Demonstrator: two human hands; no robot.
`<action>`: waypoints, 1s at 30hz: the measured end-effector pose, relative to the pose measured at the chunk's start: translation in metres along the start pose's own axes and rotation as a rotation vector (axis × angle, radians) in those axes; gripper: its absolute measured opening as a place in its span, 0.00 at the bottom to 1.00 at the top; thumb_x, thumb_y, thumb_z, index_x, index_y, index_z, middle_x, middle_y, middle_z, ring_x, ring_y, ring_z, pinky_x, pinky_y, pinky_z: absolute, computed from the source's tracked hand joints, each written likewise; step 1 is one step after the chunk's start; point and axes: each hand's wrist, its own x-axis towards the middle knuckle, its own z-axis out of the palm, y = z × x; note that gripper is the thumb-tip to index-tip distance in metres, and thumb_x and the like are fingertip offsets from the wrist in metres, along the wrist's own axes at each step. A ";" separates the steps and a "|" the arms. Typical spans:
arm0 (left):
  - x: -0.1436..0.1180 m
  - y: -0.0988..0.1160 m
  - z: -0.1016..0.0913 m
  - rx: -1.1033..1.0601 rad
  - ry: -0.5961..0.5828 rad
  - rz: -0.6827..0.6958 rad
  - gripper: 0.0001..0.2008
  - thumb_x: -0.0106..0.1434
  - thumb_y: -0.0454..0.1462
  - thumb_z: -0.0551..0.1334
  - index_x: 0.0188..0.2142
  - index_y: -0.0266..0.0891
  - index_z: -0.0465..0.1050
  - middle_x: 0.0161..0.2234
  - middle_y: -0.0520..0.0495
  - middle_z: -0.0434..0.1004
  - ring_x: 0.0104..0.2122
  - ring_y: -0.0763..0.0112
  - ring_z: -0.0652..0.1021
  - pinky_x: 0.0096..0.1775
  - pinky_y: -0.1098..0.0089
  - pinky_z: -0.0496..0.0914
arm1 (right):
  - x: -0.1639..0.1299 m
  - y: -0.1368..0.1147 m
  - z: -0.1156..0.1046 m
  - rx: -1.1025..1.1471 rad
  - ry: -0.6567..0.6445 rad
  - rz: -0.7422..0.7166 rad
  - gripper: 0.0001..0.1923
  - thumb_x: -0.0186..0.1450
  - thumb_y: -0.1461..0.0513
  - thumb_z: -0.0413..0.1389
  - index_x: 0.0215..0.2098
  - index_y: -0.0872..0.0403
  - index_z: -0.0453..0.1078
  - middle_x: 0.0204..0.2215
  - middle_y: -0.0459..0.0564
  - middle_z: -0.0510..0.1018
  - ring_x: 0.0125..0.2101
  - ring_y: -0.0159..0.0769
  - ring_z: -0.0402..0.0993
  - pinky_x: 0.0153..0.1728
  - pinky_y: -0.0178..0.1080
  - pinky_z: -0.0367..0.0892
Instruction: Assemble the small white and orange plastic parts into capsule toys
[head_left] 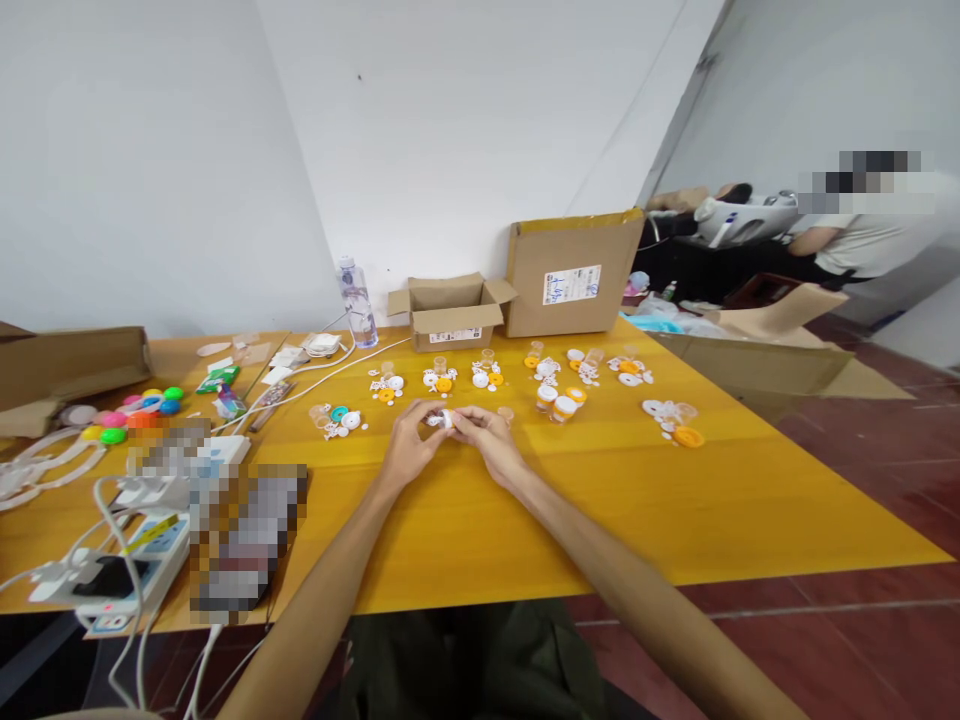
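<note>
My left hand [411,440] is closed around a small clear jar [433,420] with white bits showing in it, held just above the table. At the jar's right end is a white cap [448,419], pinched by the fingertips of my right hand [486,438]. My fingers cover part of both. Just behind my right hand stands a clear cup [505,414]. To its right are several jars with white and orange lids [564,408]. Beyond my hands lie small piles of white discs [480,380], orange rings [445,385] and clear cups [440,366].
An open cardboard box [456,318], a flat carton [574,280] and a water bottle [358,305] stand along the wall. On the left are a power strip [161,540], a phone [255,535], cables and coloured balls [142,412]. A person [862,235] sits at far right.
</note>
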 end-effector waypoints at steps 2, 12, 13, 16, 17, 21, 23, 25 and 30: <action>0.000 0.000 0.000 -0.012 0.002 -0.015 0.11 0.60 0.35 0.67 0.43 0.42 0.78 0.37 0.48 0.79 0.36 0.68 0.78 0.40 0.67 0.74 | 0.001 0.001 -0.001 0.019 -0.003 0.012 0.21 0.44 0.47 0.73 0.28 0.51 0.79 0.30 0.47 0.83 0.33 0.36 0.78 0.44 0.43 0.74; 0.001 0.005 -0.002 0.007 -0.005 -0.021 0.09 0.61 0.36 0.67 0.42 0.42 0.79 0.35 0.49 0.78 0.34 0.68 0.76 0.39 0.67 0.73 | 0.002 0.003 -0.004 0.043 -0.026 0.027 0.20 0.45 0.48 0.73 0.28 0.51 0.78 0.30 0.47 0.83 0.32 0.36 0.78 0.45 0.45 0.75; 0.001 0.006 -0.003 0.010 -0.008 -0.019 0.09 0.61 0.36 0.67 0.42 0.42 0.79 0.35 0.49 0.78 0.34 0.68 0.76 0.39 0.67 0.73 | 0.002 0.002 -0.004 0.048 -0.032 0.029 0.20 0.44 0.48 0.73 0.28 0.51 0.78 0.29 0.47 0.83 0.32 0.36 0.78 0.45 0.45 0.75; 0.001 0.006 -0.003 0.010 -0.001 -0.022 0.08 0.61 0.36 0.67 0.41 0.42 0.79 0.34 0.49 0.77 0.33 0.68 0.75 0.38 0.67 0.73 | 0.001 0.002 -0.004 0.068 -0.037 0.017 0.20 0.44 0.48 0.73 0.28 0.51 0.78 0.29 0.46 0.83 0.31 0.35 0.78 0.46 0.45 0.75; 0.001 0.006 -0.002 0.009 0.006 -0.025 0.07 0.61 0.37 0.67 0.40 0.42 0.79 0.34 0.49 0.77 0.33 0.68 0.75 0.38 0.68 0.73 | 0.001 0.003 -0.003 0.075 -0.033 0.016 0.20 0.44 0.49 0.74 0.28 0.50 0.78 0.29 0.46 0.83 0.31 0.35 0.78 0.46 0.45 0.75; 0.001 0.005 -0.002 0.014 0.016 -0.027 0.07 0.61 0.37 0.67 0.40 0.42 0.79 0.32 0.50 0.76 0.32 0.68 0.75 0.37 0.68 0.72 | 0.001 0.003 -0.003 0.096 -0.023 0.040 0.20 0.43 0.50 0.74 0.28 0.51 0.79 0.29 0.46 0.83 0.31 0.34 0.78 0.46 0.44 0.75; 0.001 0.005 -0.002 0.024 0.011 -0.021 0.07 0.61 0.36 0.67 0.41 0.42 0.78 0.33 0.49 0.77 0.33 0.68 0.75 0.37 0.68 0.73 | 0.001 0.001 -0.003 0.093 -0.035 0.048 0.19 0.45 0.50 0.73 0.28 0.51 0.79 0.30 0.46 0.83 0.32 0.34 0.78 0.46 0.44 0.75; 0.001 0.006 -0.002 0.036 0.004 -0.011 0.09 0.61 0.35 0.66 0.42 0.43 0.78 0.35 0.49 0.77 0.34 0.67 0.75 0.38 0.67 0.73 | 0.000 0.000 -0.004 0.087 -0.051 0.052 0.18 0.46 0.50 0.73 0.28 0.51 0.79 0.31 0.46 0.83 0.33 0.35 0.78 0.46 0.45 0.75; 0.001 0.008 -0.002 0.026 0.006 0.020 0.10 0.61 0.33 0.65 0.43 0.43 0.77 0.39 0.47 0.78 0.38 0.66 0.77 0.42 0.65 0.74 | 0.000 -0.003 -0.004 0.078 -0.090 0.076 0.18 0.47 0.48 0.72 0.27 0.51 0.79 0.29 0.47 0.83 0.33 0.35 0.78 0.45 0.44 0.76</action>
